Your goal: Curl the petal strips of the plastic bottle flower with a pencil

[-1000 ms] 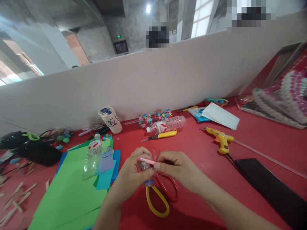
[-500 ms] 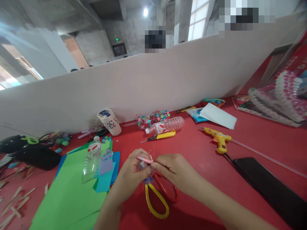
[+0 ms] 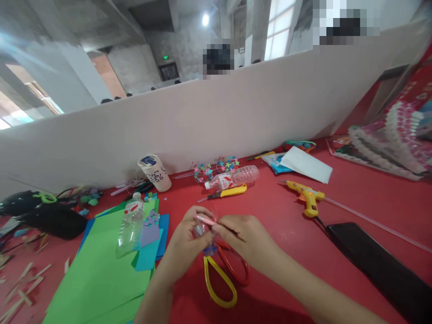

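Note:
Low over the red table, my left hand [image 3: 189, 243] is closed around a small clear plastic bottle piece [image 3: 200, 229] with a blue cap [image 3: 211, 250]. A yellow loop [image 3: 220, 282] and a red loop [image 3: 240, 270] hang from the capped end toward me. In my right hand [image 3: 248, 234], thumb and fingers pinch a pink pen-like stick [image 3: 205, 219], which lies across the clear piece. The stick's far end reaches my left fingers. Its contact with the plastic is partly hidden by my hands.
A clear bottle [image 3: 232, 177] and yellow utility knife [image 3: 232, 191] lie ahead. To the right are a yellow glue gun [image 3: 308, 198] and black case [image 3: 371, 261]. At left, another bottle [image 3: 130, 229] lies on green paper [image 3: 97, 270], near a paper cup [image 3: 155, 173].
The pink stick has tilted slightly, its right end dipping, and both hands have shifted a little. Both still hold the same things.

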The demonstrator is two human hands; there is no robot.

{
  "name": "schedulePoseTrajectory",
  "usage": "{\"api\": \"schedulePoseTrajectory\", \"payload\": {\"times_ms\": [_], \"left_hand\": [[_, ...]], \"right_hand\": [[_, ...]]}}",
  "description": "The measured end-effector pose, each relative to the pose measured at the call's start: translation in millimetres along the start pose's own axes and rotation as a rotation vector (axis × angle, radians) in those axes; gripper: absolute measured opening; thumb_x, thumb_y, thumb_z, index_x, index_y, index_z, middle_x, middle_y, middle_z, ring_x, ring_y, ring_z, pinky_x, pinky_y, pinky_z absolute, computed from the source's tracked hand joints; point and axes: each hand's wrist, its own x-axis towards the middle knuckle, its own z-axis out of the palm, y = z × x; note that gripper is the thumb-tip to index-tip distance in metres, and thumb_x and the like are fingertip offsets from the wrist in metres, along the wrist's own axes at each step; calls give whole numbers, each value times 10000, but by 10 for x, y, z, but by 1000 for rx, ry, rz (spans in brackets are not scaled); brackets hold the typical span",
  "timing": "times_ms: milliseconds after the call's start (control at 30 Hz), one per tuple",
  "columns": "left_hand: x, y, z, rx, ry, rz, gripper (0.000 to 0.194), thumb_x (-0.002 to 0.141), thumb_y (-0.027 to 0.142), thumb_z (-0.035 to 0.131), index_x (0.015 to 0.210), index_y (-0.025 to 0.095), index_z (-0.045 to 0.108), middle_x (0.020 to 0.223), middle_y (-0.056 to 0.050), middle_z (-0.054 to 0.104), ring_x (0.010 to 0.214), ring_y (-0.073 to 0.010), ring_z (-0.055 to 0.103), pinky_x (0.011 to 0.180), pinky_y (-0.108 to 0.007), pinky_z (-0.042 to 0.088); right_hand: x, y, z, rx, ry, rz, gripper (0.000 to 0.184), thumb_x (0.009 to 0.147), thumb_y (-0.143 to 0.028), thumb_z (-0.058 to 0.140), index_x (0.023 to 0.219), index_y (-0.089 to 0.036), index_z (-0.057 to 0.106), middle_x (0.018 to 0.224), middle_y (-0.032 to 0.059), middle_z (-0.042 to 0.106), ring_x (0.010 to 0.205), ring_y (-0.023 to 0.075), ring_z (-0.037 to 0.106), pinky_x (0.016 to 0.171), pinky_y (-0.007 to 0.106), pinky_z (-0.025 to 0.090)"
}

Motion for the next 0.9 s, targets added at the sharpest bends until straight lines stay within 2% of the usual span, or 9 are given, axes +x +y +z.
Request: {"api": "schedulePoseTrajectory", "payload": {"times_ms": [133,200,233,267,300,367,400,600,900], "left_hand": [[2,-77,-38,-10,320,36,442,687,313,608,1103,249,473,1208,-63,439,1175,-211,366,973,-366,278],[-25,-81,-50,14,533,-20,459,679,346,610,1097,238,455,1202,-76,431,1148,-217,393,923,-365,337],[-42,-72,-44,34,553,-74,408,671,361,616,1030,214,487,1129,-82,473,1068,-221,460,869,-359,379],[-60,-56,-24,27,536,-131,355,666,378,618,951,195,508,1041,-79,512,962,-215,519,798,-348,416],[-74,-36,9,-55,424,-194,320,685,399,595,906,187,507,942,-67,549,836,-198,565,718,-333,442],[-90,7,107,-348,178,-293,341,722,438,539,944,188,472,837,-51,585,678,-181,597,584,-304,450],[-89,26,164,-471,139,-310,354,737,418,534,1005,202,450,842,-41,594,648,-166,598,569,-291,446],[-28,53,349,-816,128,-254,229,770,305,541,952,174,497,769,-16,610,603,-105,574,561,-220,425],[-25,-87,219,-938,107,-261,234,773,223,553,1002,183,525,860,-25,631,652,-93,579,599,-212,451]], "right_hand": [[24,49,-81,44,100,70,347,876,-322,404,565,-168,418,509,-56,349,469,73,336,449,183,223],[34,63,-126,21,175,65,325,876,-311,408,584,-170,423,521,-55,361,479,76,337,466,188,231],[35,61,-143,9,206,55,312,874,-308,413,595,-170,434,526,-53,374,484,77,346,473,192,233],[34,54,-156,4,225,41,303,874,-308,416,606,-169,445,532,-50,390,489,80,357,478,195,235],[30,40,-165,6,231,23,298,874,-308,418,614,-168,455,537,-46,404,494,82,367,482,197,238],[13,0,-178,26,210,-19,298,877,-305,415,619,-165,462,549,-39,426,504,83,384,488,196,249],[2,-22,-185,33,195,-40,303,878,-303,414,613,-164,458,552,-37,429,505,83,385,490,195,251],[-46,-111,-270,9,137,-58,303,845,-275,467,570,-164,407,530,-52,379,488,74,335,470,197,220],[-23,-141,-402,232,-8,103,53,761,-208,535,752,-170,572,608,-36,481,537,87,392,473,184,289]]}}
